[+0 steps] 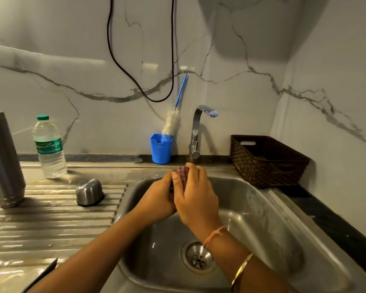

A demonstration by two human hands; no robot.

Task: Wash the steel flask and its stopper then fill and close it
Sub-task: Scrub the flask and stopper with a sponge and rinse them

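The steel flask (2, 159) stands mouth-down on the ribbed drainboard at the far left. Its steel cap (89, 192) lies upside down on the drainboard near the sink's left rim. Over the sink basin both my hands are pressed together round a red checked cloth (183, 171). My left hand (156, 199) grips it from the left, and my right hand (197, 197) wraps over it from the right. Only the cloth's top shows above my fingers. Whatever it may enclose is hidden; I see no stopper.
The steel sink (262, 218) has its drain (199, 258) below my wrists. The tap (199, 132) stands behind, with no water running. A blue cup (161, 149) holds a bottle brush. A water bottle (50, 149) stands back left, a brown basket (266, 161) back right.
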